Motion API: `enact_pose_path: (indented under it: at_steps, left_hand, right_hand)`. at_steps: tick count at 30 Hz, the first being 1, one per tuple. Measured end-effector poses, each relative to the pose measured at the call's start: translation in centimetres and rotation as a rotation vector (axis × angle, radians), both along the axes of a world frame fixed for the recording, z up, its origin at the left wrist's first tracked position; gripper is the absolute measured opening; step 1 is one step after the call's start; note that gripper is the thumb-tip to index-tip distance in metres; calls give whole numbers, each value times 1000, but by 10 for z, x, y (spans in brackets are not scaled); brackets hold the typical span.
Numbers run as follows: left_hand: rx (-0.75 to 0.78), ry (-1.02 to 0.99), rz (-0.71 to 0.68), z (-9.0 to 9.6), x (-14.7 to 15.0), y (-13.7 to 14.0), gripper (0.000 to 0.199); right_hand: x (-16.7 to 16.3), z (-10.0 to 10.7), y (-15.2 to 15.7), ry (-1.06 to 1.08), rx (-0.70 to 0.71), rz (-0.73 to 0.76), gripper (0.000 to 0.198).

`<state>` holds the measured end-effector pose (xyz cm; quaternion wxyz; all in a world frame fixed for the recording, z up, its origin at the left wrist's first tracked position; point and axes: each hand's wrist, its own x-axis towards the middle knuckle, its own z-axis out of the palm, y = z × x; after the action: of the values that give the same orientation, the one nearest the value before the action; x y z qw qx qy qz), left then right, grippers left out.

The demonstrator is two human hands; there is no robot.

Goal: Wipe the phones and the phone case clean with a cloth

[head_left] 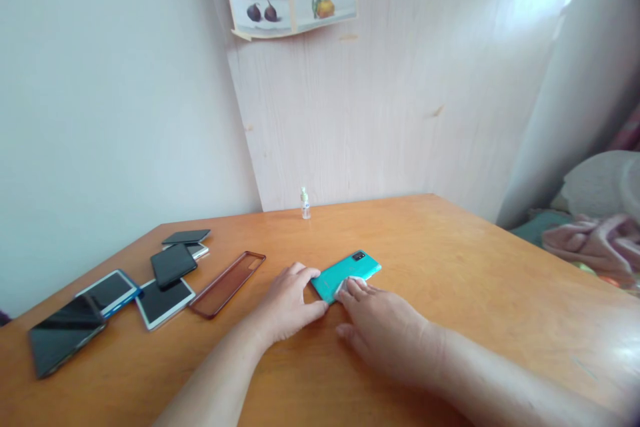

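A turquoise smartphone (pixel 338 273) lies back side up on the wooden table, its dark camera block towards the far right corner. My left hand (pixel 290 303) grips the phone's near left end between thumb and fingers. Under the fingers of my right hand (pixel 385 327) a white cloth or wipe (pixel 356 280) is pressed on the phone's back near its right edge. The palm hides part of the cloth. To the left of my left hand lies a translucent reddish-brown phone case (pixel 227 287), with nothing in it.
Several phones lie on the left, among them a black one (pixel 173 265), a white-framed one (pixel 165 300) and a large dark one (pixel 67 335). A small clear spray bottle (pixel 305 205) stands at the table's back edge. Beyond the right edge lies a pink cloth (pixel 593 247).
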<state>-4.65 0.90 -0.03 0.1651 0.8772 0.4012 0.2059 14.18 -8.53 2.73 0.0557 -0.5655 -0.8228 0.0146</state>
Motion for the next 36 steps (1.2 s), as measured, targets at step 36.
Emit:
enact_pose_path:
  at_steps: [36]
  left_hand:
    - [74,-23,27,-1,4,-5,36]
  right_hand:
    - [35,-25,53,786,-35,-129,26]
